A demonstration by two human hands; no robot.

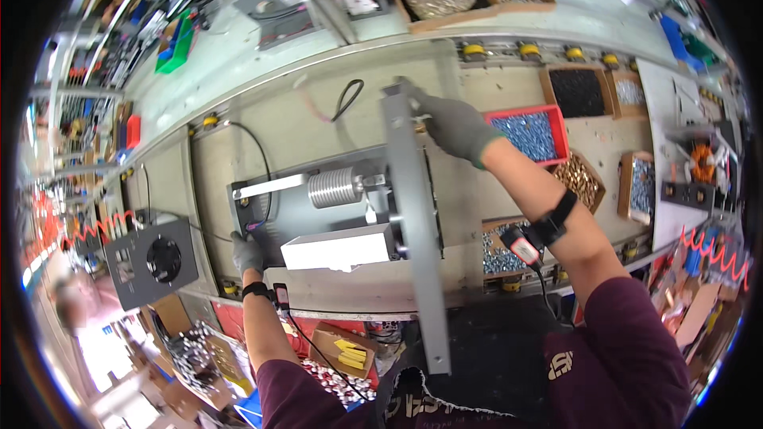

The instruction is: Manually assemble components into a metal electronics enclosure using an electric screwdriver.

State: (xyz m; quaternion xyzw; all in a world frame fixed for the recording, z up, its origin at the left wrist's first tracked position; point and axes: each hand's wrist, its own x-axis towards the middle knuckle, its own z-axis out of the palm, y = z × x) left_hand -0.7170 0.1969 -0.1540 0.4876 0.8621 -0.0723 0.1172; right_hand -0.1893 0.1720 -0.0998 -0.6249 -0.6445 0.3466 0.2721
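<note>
Across the conveyor line lies an assembly on a grey metal base plate (288,218), carrying a ribbed metal cylinder (332,187), a white strip (272,187) and a white box-shaped part (338,249). A long grey metal bar (420,238) crosses its right end and reaches toward my body. My right hand (457,125), in a grey glove, is closed around the bar's far end. Also gloved, my left hand (248,255) grips the near left corner of the base plate; its fingertips are partly hidden. A dark cable (262,151) runs onto the plate's left end.
Right of the assembly sit a red tray (566,137) of bluish screws and cardboard boxes (600,191) of fasteners. A black cable loop (350,98) lies beyond the plate. At left stands a grey metal panel (131,276) with a round opening. Yellow rollers (528,51) line the conveyor edges.
</note>
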